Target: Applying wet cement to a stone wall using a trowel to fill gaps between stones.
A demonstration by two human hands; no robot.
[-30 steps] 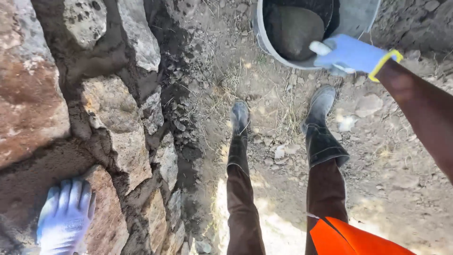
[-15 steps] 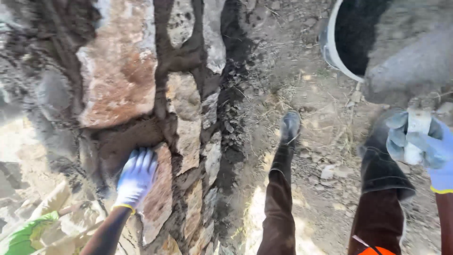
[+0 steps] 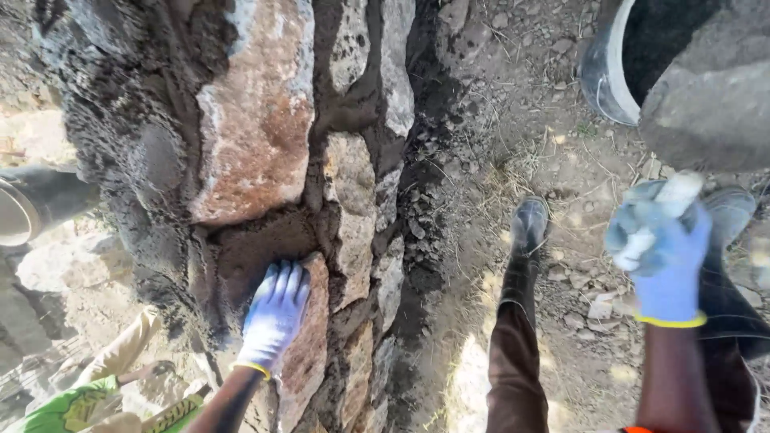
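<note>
- Trowel load: a grey mound of wet mortar [image 3: 710, 96] fills the upper right of the view, raised above the ground. The blade beneath it is hidden by the load.
- Right hand [image 3: 662, 248], in a blue glove with a yellow cuff, is clenched round a pale trowel handle [image 3: 654, 220]. The handle's long axis runs up and to the right, from the fist toward the mortar.
- Behind the load, a white bucket [image 3: 613, 76] with a dark inside stands on the dirt.
- Left hand [image 3: 274, 317], same kind of glove, lies flat and spread, fingers pointing up, on a reddish stone [image 3: 309, 345] low in the stone wall [image 3: 265, 120]. It grips nothing.
- Just above those fingertips is a dark, mortar-lined hollow [image 3: 257, 248] between the stones.
- Key relation: the mortar lies well to the right of that hollow and higher in the view. The right hand carries it; the left hand is the nearer one to the hollow, touching the stone at its lower edge.
- Between them: dark boots [image 3: 529, 224] and brown trouser legs on stony ground.
</note>
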